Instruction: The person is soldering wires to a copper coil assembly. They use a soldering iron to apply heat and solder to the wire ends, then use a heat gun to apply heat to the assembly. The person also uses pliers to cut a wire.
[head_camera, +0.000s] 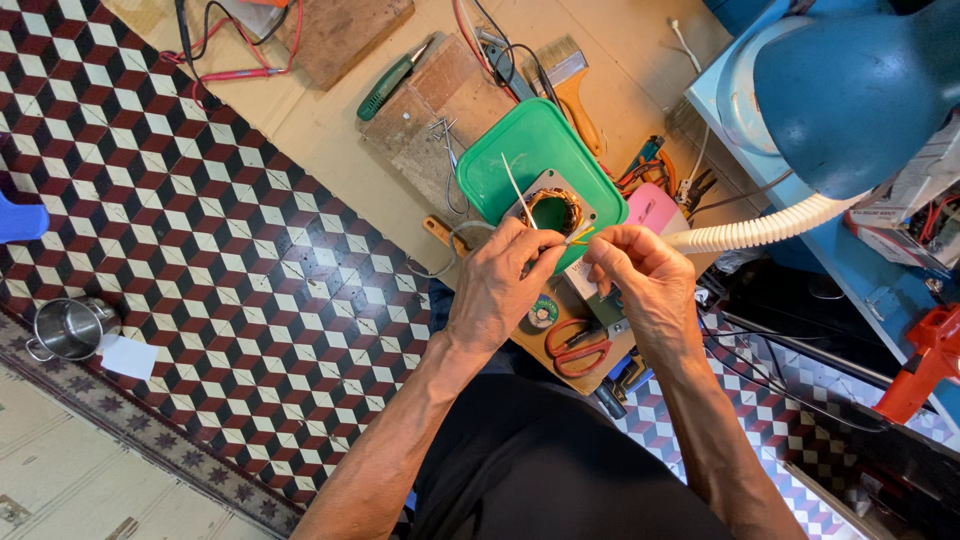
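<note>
Head view: both hands worked over a green tray (500, 170) holding a motor stator with copper windings (553, 210). Left hand (497, 285) pinched a thin yellow lead (580, 236) coming off the winding; right hand (645, 280) had fingertips closed on its far end. Judged mid-step, dressing the lead. Red scissors (578, 347) lay just below; next move likely calls for steady tension.
</note>
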